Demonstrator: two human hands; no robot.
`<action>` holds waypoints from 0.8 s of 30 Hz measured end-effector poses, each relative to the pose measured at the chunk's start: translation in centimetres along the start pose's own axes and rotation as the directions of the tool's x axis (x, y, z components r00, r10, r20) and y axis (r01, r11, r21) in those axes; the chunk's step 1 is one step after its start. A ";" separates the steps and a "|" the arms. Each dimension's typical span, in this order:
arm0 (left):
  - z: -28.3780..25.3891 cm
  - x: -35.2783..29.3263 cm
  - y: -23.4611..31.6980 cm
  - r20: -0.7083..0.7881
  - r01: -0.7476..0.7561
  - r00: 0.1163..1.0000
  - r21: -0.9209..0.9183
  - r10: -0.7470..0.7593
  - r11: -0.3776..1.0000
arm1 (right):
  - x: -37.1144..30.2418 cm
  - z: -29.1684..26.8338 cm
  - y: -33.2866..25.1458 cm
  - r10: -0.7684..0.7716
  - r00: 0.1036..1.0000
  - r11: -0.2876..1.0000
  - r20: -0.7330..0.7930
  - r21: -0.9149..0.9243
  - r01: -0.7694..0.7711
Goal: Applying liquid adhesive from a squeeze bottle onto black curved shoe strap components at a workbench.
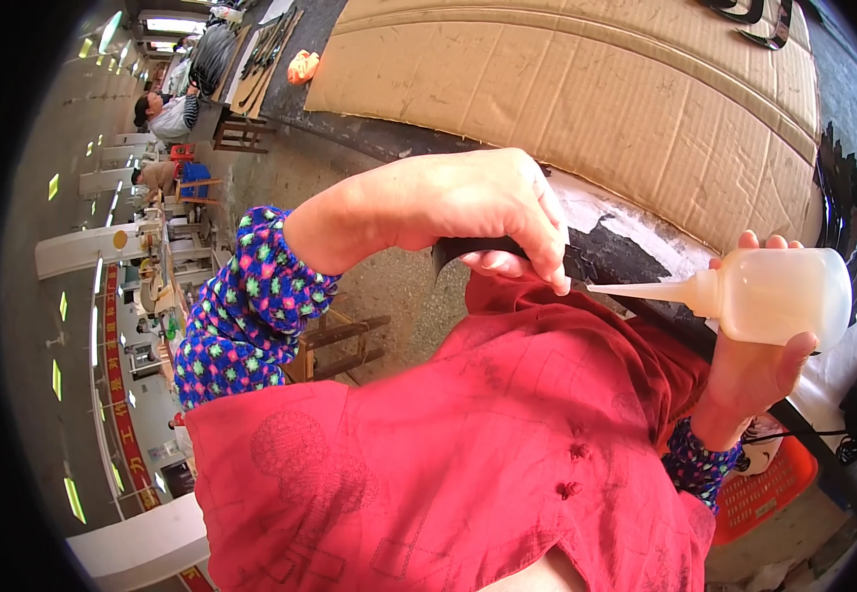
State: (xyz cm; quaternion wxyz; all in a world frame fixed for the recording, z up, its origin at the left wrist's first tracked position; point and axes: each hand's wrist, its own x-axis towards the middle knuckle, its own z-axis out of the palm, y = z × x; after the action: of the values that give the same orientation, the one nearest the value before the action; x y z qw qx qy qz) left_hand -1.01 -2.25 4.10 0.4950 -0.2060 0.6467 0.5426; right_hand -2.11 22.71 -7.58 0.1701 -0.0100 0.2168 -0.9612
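My left hand [438,202] is closed round a dark, thin, curved strip [451,251], with thumb and fingertips pinched together at its right end. Part of the strip is hidden behind the fingers. In my right hand [759,375] is a translucent plastic squeeze bottle [788,294] with a pale content, tipped on its side. Its long tapered nozzle [645,291] points left, and the tip is very near my left fingertips. I cannot tell whether the tip touches the strip. Both hands are held over my red garment [507,395], beside the table edge.
A creased cardboard sheet [566,89] covers much of the dark worktable. Black curved pieces [769,30] lie at its far right, a bunch of black strips [848,207] at right. An orange crumpled item [302,67], a red basket [769,493] and a wooden stool [344,345] are nearby. People work in the background.
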 end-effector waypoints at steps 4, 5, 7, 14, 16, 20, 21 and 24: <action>-0.1 -0.3 0.1 0.000 0.020 1.000 -0.014 -0.020 1.000 | 0.2 -0.1 -0.4 -0.056 0.998 0.998 -0.016 -0.029 0.055; -0.2 -0.4 -0.2 -0.004 0.013 1.000 -0.013 -0.013 1.000 | 0.3 0.0 -0.4 -0.058 0.998 0.998 -0.008 -0.030 0.058; -0.3 -0.7 -0.9 0.031 -0.050 0.998 -0.040 0.051 0.998 | 0.4 0.3 -0.5 -0.153 0.988 0.966 0.014 -0.210 0.152; -5.8 -4.0 -3.5 -0.230 -0.137 0.967 -0.102 0.111 0.985 | 2.6 0.8 -2.2 -0.551 0.831 0.752 -0.079 -0.480 0.453; -9.8 -6.0 -4.2 -0.390 -0.251 0.903 -0.145 0.178 0.957 | 3.4 0.2 -3.6 -0.577 0.811 0.776 -0.091 -0.371 0.511; -20.1 -9.0 -5.6 -0.711 -0.378 0.667 -0.068 0.221 0.923 | 5.2 -0.5 -4.4 -0.397 0.918 0.874 -0.021 0.298 0.385; -23.1 -9.2 -5.9 -0.771 -0.356 0.590 0.020 0.241 0.934 | 5.8 -0.6 -4.0 -0.354 0.935 0.851 0.008 0.416 0.319; -30.9 -8.4 -4.8 -0.850 -0.363 0.476 0.044 0.226 0.931 | 7.9 0.0 -2.2 -0.256 0.966 0.821 0.031 0.534 0.201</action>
State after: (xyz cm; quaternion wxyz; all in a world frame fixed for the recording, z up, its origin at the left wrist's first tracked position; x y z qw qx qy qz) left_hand -6.45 -34.08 6.57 0.0040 -0.3618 0.7892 0.4963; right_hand -10.27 21.97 -7.07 0.0606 -0.0374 -0.0664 -0.9953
